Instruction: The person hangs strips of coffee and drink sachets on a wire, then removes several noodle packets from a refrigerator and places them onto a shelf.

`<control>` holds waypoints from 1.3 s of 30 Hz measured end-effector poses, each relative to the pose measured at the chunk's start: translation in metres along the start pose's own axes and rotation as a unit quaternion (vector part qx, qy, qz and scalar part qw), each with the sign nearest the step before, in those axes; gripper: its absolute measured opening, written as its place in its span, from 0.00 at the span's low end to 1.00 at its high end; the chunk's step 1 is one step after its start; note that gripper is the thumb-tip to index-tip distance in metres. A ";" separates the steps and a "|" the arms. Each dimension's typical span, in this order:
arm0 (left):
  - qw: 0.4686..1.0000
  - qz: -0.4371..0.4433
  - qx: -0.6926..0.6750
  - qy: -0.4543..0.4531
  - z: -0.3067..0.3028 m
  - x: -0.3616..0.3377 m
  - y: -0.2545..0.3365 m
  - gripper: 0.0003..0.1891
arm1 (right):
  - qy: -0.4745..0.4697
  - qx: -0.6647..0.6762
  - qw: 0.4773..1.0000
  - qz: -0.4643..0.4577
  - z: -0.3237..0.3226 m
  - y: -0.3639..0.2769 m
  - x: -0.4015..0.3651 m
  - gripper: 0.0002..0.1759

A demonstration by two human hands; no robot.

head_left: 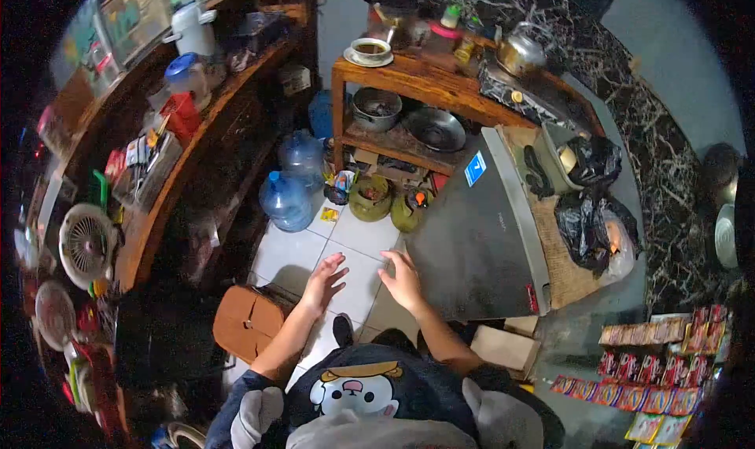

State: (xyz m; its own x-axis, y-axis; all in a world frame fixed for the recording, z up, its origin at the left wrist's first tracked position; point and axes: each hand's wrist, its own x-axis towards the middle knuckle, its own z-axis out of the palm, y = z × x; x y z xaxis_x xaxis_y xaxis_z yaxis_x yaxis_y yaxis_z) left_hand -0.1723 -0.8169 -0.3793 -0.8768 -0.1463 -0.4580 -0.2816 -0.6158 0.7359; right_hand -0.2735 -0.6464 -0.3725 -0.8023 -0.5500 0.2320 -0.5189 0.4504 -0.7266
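My left hand (pixel 324 282) is raised over the tiled floor with its fingers spread and nothing in it. Facing it, my right hand (pixel 402 281) also hangs in the air, fingers apart and holding nothing. A gap of bare floor tiles (pixel 355 262) shows between the two. The grey fridge (pixel 476 241) stands just right of my right hand. Beyond both hands, two green gas cylinders (pixel 370 198) sit on the floor by the wooden shelf. A brown stool (pixel 248 322) is to the left of my left forearm.
Blue water jugs (pixel 286 202) stand ahead on the left. A wooden table (pixel 440 78) bears a cup on a saucer (pixel 370 52), a stove and a kettle (pixel 521 49). Black plastic bags (pixel 586 225) lie on the fridge top. A cluttered wooden counter (pixel 169 162) curves along the left; sachets (pixel 653 369) hang at right.
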 end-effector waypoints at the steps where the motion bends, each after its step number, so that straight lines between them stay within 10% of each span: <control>1: 1.000 0.002 -0.001 0.001 0.000 0.002 0.007 0.23 | 0.017 -0.001 1.000 -0.001 0.004 0.000 0.004 0.20; 12: 0.987 -0.026 0.137 -0.077 0.066 0.118 0.033 0.17 | 0.152 -0.098 0.974 0.140 -0.026 0.074 0.073 0.22; 18: 0.931 0.153 0.224 -0.246 0.165 0.227 0.093 0.18 | 0.317 -0.115 0.937 0.090 -0.092 0.076 0.177 0.20; 23: 0.733 0.433 0.411 -0.326 0.260 0.281 0.133 0.15 | 0.426 -0.130 0.895 0.029 -0.149 0.096 0.229 0.15; 28: 0.694 0.409 0.465 -0.366 0.297 0.338 0.129 0.14 | 0.441 -0.099 0.885 0.107 -0.163 0.118 0.246 0.16; 31: 0.571 0.525 0.488 -0.399 0.299 0.362 0.118 0.14 | 0.428 -0.252 0.838 0.227 -0.159 0.113 0.251 0.17; 39: 0.526 0.546 0.428 -0.492 0.305 0.389 0.119 0.14 | 0.467 -0.380 0.733 0.317 -0.148 0.113 0.263 0.14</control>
State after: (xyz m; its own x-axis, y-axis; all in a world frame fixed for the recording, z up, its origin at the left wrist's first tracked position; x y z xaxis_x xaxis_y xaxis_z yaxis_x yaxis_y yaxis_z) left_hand -0.6659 -0.7112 -0.3177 -0.3567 0.6801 0.6405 0.8960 0.0550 0.4406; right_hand -0.5865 -0.6361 -0.2977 -0.6205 0.5002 0.6040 0.3155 0.8643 -0.3917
